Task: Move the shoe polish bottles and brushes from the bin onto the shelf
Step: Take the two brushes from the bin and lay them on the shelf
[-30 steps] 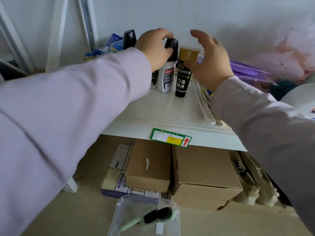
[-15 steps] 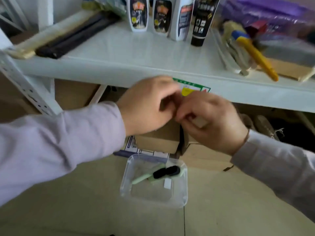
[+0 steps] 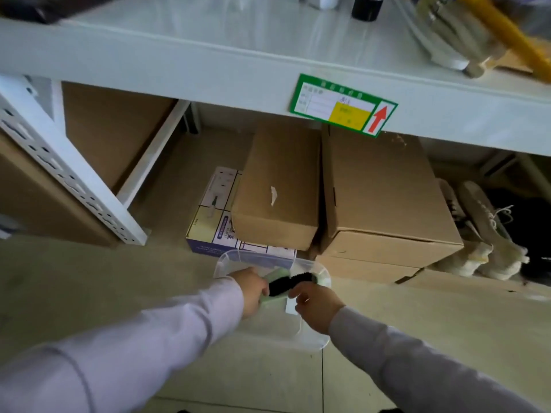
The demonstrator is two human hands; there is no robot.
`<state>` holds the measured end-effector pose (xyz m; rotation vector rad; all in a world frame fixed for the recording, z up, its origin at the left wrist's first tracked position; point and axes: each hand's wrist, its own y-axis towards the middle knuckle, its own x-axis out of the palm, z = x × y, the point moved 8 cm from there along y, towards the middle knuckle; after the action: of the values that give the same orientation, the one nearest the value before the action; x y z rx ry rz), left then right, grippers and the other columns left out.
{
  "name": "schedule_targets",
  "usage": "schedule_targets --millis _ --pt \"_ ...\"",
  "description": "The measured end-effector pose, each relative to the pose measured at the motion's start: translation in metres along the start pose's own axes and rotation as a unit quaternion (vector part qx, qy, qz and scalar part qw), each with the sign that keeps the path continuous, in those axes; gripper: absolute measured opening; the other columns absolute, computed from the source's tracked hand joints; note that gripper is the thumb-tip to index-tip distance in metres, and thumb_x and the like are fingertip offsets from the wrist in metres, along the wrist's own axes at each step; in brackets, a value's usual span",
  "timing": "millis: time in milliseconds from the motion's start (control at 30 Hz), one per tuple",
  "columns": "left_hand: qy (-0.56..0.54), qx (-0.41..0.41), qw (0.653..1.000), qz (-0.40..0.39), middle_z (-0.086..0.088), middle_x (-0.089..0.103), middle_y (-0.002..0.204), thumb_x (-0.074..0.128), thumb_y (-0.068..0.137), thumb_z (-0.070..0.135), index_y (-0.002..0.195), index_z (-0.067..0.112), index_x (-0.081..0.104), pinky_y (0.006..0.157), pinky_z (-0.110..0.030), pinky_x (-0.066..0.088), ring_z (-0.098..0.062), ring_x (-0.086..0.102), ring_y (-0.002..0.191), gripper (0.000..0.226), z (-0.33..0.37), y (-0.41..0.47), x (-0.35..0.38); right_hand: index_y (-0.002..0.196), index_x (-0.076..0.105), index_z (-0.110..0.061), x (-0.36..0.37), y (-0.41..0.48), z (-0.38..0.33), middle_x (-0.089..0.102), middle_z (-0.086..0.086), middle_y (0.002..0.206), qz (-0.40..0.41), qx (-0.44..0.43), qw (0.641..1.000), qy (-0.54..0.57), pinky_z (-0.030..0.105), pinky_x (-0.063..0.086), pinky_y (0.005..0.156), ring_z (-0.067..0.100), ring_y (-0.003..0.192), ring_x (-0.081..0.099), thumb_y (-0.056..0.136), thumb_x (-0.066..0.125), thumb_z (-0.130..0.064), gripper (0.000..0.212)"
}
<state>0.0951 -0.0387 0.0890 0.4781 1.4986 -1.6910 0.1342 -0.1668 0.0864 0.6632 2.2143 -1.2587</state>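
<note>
A clear plastic bin (image 3: 310,342) sits on the floor below the white shelf (image 3: 208,64). Inside it lie pale green brushes with black bristles (image 3: 290,283). My left hand (image 3: 250,289) is inside the bin, fingers wrapped around a green brush handle. My right hand (image 3: 316,304) is also in the bin, its fingertips at the black bristle end of a brush; whether it grips is unclear. On the shelf, only the bases of a black bottle (image 3: 366,8) and a white bottle (image 3: 322,0) show at the top edge.
Cardboard boxes (image 3: 277,186) (image 3: 384,198) and a printed box (image 3: 211,216) stand under the shelf, right behind the bin. Pale shoes (image 3: 489,234) lie at the right. A perforated white upright (image 3: 59,165) slants at the left. Brushes and a yellow-handled tool (image 3: 507,34) lie on the shelf's right.
Both hands left the bottles on the shelf, came together below the shelf edge, then dropped down into the bin. My view has tilted downward with them.
</note>
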Motion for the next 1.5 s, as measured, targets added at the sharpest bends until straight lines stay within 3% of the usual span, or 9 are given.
schedule_targets --millis 167,267,533,700,867,1000,1233,1333,1500 --pt "0.013 -0.021 0.999 -0.030 -0.009 0.033 0.146 0.053 0.088 0.022 0.131 0.030 0.050 0.112 -0.034 0.035 -0.031 0.047 0.128 0.044 -0.012 0.030 0.022 0.135 0.039 -0.016 0.046 0.021 0.025 0.046 0.009 0.109 -0.083 0.106 0.964 0.231 0.023 0.044 0.072 0.021 0.080 0.052 0.090 0.051 -0.004 0.049" --pt "0.045 -0.031 0.997 -0.060 -0.010 0.025 0.152 0.052 0.088 0.021 0.134 0.030 0.046 0.115 -0.036 0.031 -0.031 0.039 0.135 0.048 -0.016 0.041 0.033 0.138 0.037 -0.011 0.058 0.028 0.021 0.046 0.003 0.078 -0.103 0.120 0.932 0.327 0.013 0.040 0.054 0.010 0.059 0.042 0.091 0.049 0.003 0.051" --pt "0.008 -0.068 0.997 -0.046 -0.011 0.043 0.143 0.053 0.087 0.016 0.140 0.011 0.034 0.107 -0.037 0.040 -0.032 0.049 0.127 0.057 -0.017 0.049 0.049 0.126 0.054 -0.002 0.064 0.035 0.017 0.051 0.009 0.105 -0.011 0.123 0.872 0.474 0.028 0.038 0.073 0.011 0.067 0.043 0.084 0.041 0.017 0.048" --pt "-0.125 -0.070 0.990 0.002 -0.015 0.059 0.125 0.052 0.088 0.013 0.125 0.005 0.048 0.097 -0.033 0.042 -0.033 0.057 0.115 0.037 -0.025 0.048 0.038 0.121 0.059 -0.005 0.060 0.031 0.020 0.056 0.007 0.094 0.026 0.110 0.866 0.488 0.029 0.038 0.081 0.023 0.087 0.044 0.087 0.047 0.011 0.040" --pt "-0.180 0.035 0.977 0.109 0.000 0.057 0.096 0.051 0.085 0.001 0.074 0.027 0.060 0.080 -0.022 0.044 -0.021 0.060 0.094 0.029 -0.018 0.025 0.003 0.068 0.071 -0.023 0.027 0.011 0.015 0.067 0.000 0.079 0.137 0.068 0.832 0.534 0.025 0.043 0.080 0.016 0.077 0.057 0.080 0.068 -0.001 0.025" --pt "-0.242 0.095 0.942 0.210 0.012 0.045 0.061 0.051 0.080 -0.004 0.056 0.033 0.037 0.056 -0.008 0.032 0.003 0.045 0.055 0.046 -0.012 -0.004 -0.034 0.061 0.062 -0.017 -0.003 -0.005 -0.006 0.062 0.003 0.066 0.184 -0.002 0.811 0.556 0.013 0.049 0.063 0.017 0.066 0.055 0.079 0.064 0.009 0.032" --pt "-0.302 0.207 0.875 0.318 0.014 0.062 0.093 0.043 0.081 0.047 0.095 0.027 0.052 0.076 -0.013 0.049 0.004 0.060 0.088 0.026 0.000 -0.079 -0.102 0.063 0.056 -0.039 -0.059 -0.067 -0.068 0.058 -0.014 0.077 0.322 -0.250 0.835 0.370 0.014 0.044 0.062 0.001 0.066 0.055 0.083 0.057 0.000 0.045" --pt "-0.284 0.282 0.824 0.402 0.013 0.060 0.100 0.045 0.085 0.054 0.099 0.028 0.055 0.076 -0.011 0.050 0.007 0.061 0.091 0.031 0.012 -0.134 -0.146 0.072 0.051 -0.027 -0.111 -0.122 -0.110 0.049 -0.026 0.082 0.406 -0.402 0.774 0.272 0.010 0.040 0.067 -0.004 0.074 0.050 0.088 0.050 -0.013 0.021" --pt "-0.280 0.338 0.730 0.524 0.000 0.060 0.086 0.046 0.092 0.042 0.089 0.009 0.055 0.067 -0.041 0.055 -0.024 0.064 0.076 0.034 0.034 -0.211 -0.223 0.080 0.048 -0.014 -0.181 -0.187 -0.167 0.052 -0.004 0.078 0.442 -0.517 0.697 0.226 0.040 0.049 0.062 0.023 0.068 0.057 0.091 0.044 -0.009 0.013"
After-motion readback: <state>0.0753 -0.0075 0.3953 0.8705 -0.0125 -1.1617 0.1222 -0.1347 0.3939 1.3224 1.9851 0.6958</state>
